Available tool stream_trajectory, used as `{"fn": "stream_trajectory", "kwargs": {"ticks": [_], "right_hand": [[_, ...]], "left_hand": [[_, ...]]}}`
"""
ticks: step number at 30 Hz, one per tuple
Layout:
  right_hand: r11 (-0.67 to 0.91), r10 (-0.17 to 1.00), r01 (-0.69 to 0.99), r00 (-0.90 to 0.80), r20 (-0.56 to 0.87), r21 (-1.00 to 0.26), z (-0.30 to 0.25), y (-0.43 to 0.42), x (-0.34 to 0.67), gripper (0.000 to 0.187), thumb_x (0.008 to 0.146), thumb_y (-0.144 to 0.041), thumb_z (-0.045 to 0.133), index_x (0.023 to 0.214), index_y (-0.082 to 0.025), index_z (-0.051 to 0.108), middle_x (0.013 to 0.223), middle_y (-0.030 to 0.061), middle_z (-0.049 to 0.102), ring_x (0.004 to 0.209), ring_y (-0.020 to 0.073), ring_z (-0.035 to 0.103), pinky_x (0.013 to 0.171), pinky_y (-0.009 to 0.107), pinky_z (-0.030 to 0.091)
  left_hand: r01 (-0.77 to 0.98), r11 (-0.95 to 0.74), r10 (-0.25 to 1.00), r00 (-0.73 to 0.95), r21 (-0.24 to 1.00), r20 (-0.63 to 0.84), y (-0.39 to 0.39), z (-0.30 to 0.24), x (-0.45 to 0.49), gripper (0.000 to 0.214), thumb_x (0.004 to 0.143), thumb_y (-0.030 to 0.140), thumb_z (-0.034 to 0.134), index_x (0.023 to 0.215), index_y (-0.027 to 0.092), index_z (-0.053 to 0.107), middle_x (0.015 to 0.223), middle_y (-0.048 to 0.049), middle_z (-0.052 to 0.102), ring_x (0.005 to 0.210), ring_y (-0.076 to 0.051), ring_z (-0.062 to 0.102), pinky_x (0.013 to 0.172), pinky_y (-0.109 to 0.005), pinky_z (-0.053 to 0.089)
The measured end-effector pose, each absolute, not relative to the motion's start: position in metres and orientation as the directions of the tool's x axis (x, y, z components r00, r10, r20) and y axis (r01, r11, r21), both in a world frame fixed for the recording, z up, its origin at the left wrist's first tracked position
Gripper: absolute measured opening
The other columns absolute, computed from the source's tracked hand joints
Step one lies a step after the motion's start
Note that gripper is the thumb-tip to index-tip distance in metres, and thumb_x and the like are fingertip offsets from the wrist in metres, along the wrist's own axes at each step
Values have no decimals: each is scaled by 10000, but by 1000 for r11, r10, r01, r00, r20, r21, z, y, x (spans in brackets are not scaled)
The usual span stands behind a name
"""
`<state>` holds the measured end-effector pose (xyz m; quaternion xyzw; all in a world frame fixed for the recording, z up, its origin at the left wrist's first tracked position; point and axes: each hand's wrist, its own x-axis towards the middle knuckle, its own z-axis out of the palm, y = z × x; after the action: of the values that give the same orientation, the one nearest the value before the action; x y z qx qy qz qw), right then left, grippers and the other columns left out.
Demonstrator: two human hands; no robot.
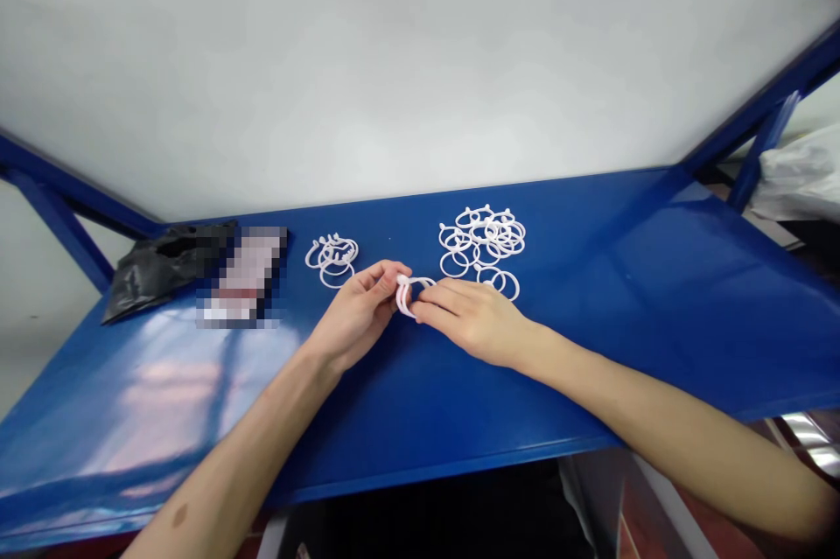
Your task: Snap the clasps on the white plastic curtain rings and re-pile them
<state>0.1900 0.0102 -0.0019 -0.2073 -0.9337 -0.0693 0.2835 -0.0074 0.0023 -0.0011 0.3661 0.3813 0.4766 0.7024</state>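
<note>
The left hand and right hand meet over the middle of the blue tabletop, with a few white rings between them. The left hand pinches the rings narrowly between thumb and fingers at their left end; the right hand has its fingers closed on their right side. Fingers hide part of the rings, so their exact number cannot be told.

Just beyond the left hand, to its far left, lies a small pile of similar rings. Beyond the right hand, on the far side, a larger heap spreads out, its rings overlapping, small knobs showing on some.

Farther left, a pixelated item lies beside a black bag. A pale wall stands behind the far edge, between blue bars at left and right.
</note>
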Motion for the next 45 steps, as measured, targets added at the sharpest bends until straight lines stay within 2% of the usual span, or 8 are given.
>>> {"fn": "stream_trajectory", "kwargs": {"ticks": [5, 9, 11, 13, 20, 28, 36, 45], "right_hand": [[879, 459, 453, -713, 530, -151, -10, 9, 189, 276, 1037, -145, 416, 1010, -154, 690, 973, 57, 715, 826, 161, 588, 706, 283, 519], [834, 537, 512, -662, 523, -207, -14, 11, 192, 206, 1021, -156, 473, 1060, -143, 675, 1004, 72, 701, 889, 175, 608, 726, 289, 532], [815, 562, 547, -665, 492, -193, -14, 12, 194, 200, 1015, -142, 476, 1059, -133, 671, 987, 81, 692, 883, 183, 606, 722, 296, 531], [806, 573, 570, -682, 455, -161, -14, 11, 195, 204, 999, -104, 471, 1024, -123, 673, 956, 84, 682, 855, 186, 600, 704, 299, 528], [809, 568, 584, -744, 351, -70, -17, 7, 193, 202, 992, -106, 486, 978, -120, 688, 968, 93, 694, 851, 196, 620, 649, 308, 530], [806, 559, 591, -769, 310, 12, -10, 4, 189, 241, 999, -89, 448, 986, -119, 687, 934, 99, 690, 852, 204, 630, 611, 300, 505], [696, 611, 711, -662, 434, 104, -12, -7, 178, 269, 932, -5, 453, 855, -119, 684, 778, 92, 670, 765, 212, 642, 654, 309, 542], [804, 521, 586, -613, 594, -100, 9, 26, 210, 327, 1017, -229, 507, 1325, -166, 601, 1395, 158, 597, 1138, 231, 658, 889, 379, 600]], "left_hand": [[-179, 198, 969, 182, 964, -166, 3, -3, -7, 339, 915, 482, 641, 1038, 166, 664, 768, -8, 624, 663, -125, 579, 654, -266, 501], [387, -261, 955, -30, 884, 295, -1, -3, -11, 240, 949, 401, 595, 1085, 208, 641, 1041, -66, 670, 809, -160, 622, 766, -319, 525], [544, -495, 857, 177, 677, 485, -4, -2, -13, 146, 907, 320, 660, 1020, 227, 655, 1106, -65, 678, 937, -184, 638, 886, -338, 509], [554, -619, 785, 420, 557, 455, -7, -1, -13, 72, 915, 272, 637, 971, 232, 659, 1137, -60, 688, 1009, -199, 640, 920, -335, 494], [679, -558, 813, 562, 477, 153, -5, -4, -10, 281, 988, 229, 368, 816, 206, 590, 865, -33, 651, 787, -177, 573, 740, -286, 458], [611, -611, 785, 549, 504, 286, -3, -3, -9, 265, 937, 209, 396, 692, 216, 497, 693, -12, 516, 646, -164, 446, 624, -262, 399], [790, -558, 820, 478, 254, 315, -10, -9, 4, 286, 966, 152, 310, 723, 221, 444, 694, -30, 510, 669, -186, 491, 595, -262, 423], [843, -485, 836, 370, 232, 404, 8, -2, -39, 356, 963, 128, 337, 1144, 227, 627, 976, -67, 682, 897, -194, 624, 795, -292, 496]]}}
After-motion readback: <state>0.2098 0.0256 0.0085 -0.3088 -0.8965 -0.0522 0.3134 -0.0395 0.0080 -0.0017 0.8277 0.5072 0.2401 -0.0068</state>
